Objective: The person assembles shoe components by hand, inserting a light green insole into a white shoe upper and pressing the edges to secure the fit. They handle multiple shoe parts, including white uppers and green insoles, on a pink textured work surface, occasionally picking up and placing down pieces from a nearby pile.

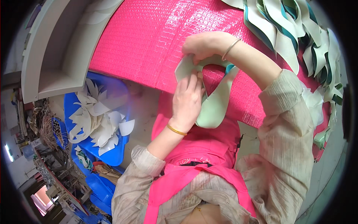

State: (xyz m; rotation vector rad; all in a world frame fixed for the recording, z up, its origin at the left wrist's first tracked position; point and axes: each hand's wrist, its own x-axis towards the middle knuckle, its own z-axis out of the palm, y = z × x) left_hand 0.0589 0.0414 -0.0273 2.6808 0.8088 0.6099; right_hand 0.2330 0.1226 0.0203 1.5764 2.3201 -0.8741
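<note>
A pale green curved piece (pixel 216 106), shaped like a shoe upper with a loop and a bit of teal inside, lies over the near edge of a table with a shiny pink quilted cover (pixel 138 41). My left hand (pixel 188 99) has its fingers pressed together on the piece's left side. Curled over its upper left end is my right hand (pixel 205 44), fingers bent and partly hidden behind the knuckles. Both hands are closed on this one piece, close together.
Several similar pale pieces with dark teal backs (pixel 278 28) lie heaped at the far right. A blue tub (pixel 121 155) with white cut-offs (pixel 97 119) stands below the table at left, beside a grey open box-like shelf (pixel 37 56). White crumpled plastic (pixel 313 102) lies at right.
</note>
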